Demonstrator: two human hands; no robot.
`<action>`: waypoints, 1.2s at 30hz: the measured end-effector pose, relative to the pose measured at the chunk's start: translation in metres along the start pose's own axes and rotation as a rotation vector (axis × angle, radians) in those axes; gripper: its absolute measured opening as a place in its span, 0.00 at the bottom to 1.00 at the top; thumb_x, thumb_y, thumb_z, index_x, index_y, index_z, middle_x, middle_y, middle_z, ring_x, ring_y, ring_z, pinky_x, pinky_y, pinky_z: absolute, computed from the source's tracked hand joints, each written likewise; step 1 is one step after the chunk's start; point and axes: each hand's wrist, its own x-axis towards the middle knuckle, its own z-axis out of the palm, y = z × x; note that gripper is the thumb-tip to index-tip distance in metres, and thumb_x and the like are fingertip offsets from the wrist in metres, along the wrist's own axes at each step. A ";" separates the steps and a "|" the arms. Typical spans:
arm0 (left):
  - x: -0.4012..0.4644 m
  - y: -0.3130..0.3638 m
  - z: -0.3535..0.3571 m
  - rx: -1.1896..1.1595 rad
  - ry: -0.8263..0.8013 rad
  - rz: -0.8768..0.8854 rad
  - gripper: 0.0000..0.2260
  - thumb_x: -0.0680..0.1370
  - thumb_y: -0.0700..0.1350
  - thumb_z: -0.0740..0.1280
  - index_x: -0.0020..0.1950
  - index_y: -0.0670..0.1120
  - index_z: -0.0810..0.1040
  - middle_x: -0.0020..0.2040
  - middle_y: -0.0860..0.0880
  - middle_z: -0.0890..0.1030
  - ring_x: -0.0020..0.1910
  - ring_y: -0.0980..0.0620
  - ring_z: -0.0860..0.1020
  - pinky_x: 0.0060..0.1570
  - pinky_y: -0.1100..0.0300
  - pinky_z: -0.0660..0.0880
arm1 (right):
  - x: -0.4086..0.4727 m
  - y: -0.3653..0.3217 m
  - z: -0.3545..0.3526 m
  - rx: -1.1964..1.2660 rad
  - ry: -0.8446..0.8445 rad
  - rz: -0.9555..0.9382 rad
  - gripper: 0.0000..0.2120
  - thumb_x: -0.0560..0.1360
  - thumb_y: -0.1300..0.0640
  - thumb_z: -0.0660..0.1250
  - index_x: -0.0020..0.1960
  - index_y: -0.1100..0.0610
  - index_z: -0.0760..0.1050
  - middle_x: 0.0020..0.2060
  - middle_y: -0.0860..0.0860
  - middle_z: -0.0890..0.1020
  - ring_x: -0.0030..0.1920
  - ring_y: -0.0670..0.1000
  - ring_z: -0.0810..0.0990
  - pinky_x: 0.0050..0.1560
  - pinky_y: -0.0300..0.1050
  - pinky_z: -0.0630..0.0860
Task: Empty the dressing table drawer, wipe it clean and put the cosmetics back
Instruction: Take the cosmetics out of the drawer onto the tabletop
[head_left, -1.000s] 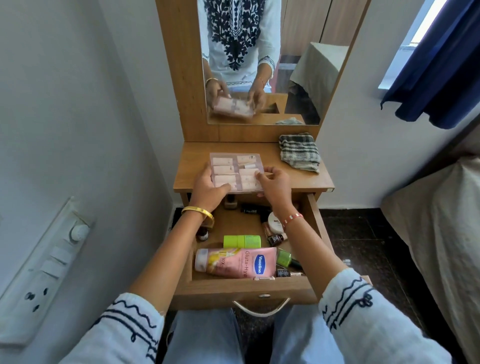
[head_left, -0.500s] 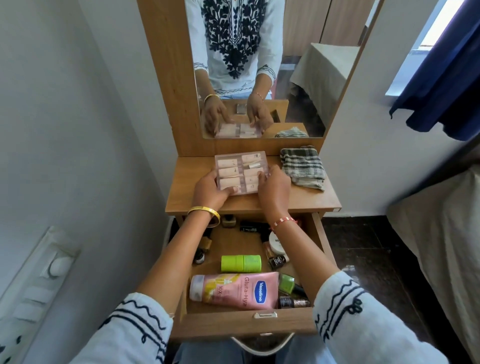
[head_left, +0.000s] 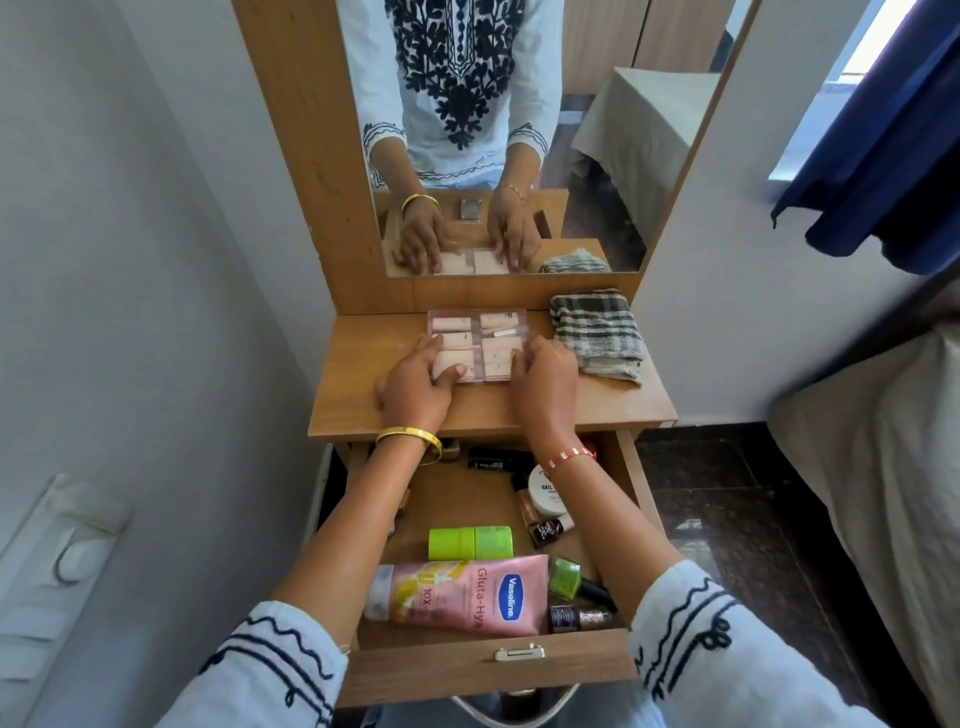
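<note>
- Both arms reach forward over the open drawer (head_left: 488, 670) to the tabletop (head_left: 358, 374).
- Left hand (head_left: 415, 387) lies knuckles up at the near left corner of the clear box (head_left: 478, 345), thumb laid on its lid, fingers curled along its left edge.
- Right hand (head_left: 545, 384) grips the near right corner, fingers bent over the lid.
- One box, flat on the tabletop, touching both hands, its far edge close to the mirror (head_left: 597, 130) base.
- One folded checked cloth (head_left: 597, 335) lies just right of the box.
- In the drawer, beneath the forearms: one pink tube (head_left: 462, 597) along the front, one green stick (head_left: 470, 543) behind it, one white jar (head_left: 545, 491), one black tube (head_left: 498, 460) at the back.
- Small bottles cluster at the right; three show plainly, one green (head_left: 566, 577), two dark (head_left: 545, 530).
</note>
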 end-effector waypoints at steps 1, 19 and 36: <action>0.000 0.000 0.001 0.022 0.008 0.001 0.22 0.76 0.50 0.65 0.69 0.49 0.69 0.72 0.49 0.67 0.70 0.50 0.67 0.70 0.51 0.61 | -0.002 0.001 0.000 -0.003 -0.001 -0.013 0.10 0.79 0.57 0.58 0.53 0.62 0.75 0.52 0.56 0.78 0.54 0.54 0.73 0.51 0.41 0.66; 0.002 0.013 0.014 0.179 0.006 0.037 0.22 0.77 0.53 0.61 0.71 0.53 0.66 0.73 0.51 0.65 0.72 0.51 0.64 0.66 0.53 0.58 | -0.010 0.005 -0.001 -0.026 -0.014 -0.028 0.21 0.80 0.56 0.59 0.71 0.61 0.65 0.72 0.57 0.65 0.73 0.54 0.60 0.72 0.43 0.55; -0.103 -0.016 0.003 -0.336 0.239 0.196 0.10 0.75 0.40 0.59 0.46 0.45 0.81 0.44 0.53 0.79 0.40 0.63 0.75 0.41 0.76 0.69 | -0.106 0.037 -0.004 -0.017 -0.450 -0.002 0.08 0.74 0.61 0.65 0.51 0.61 0.79 0.45 0.57 0.83 0.47 0.55 0.81 0.44 0.43 0.72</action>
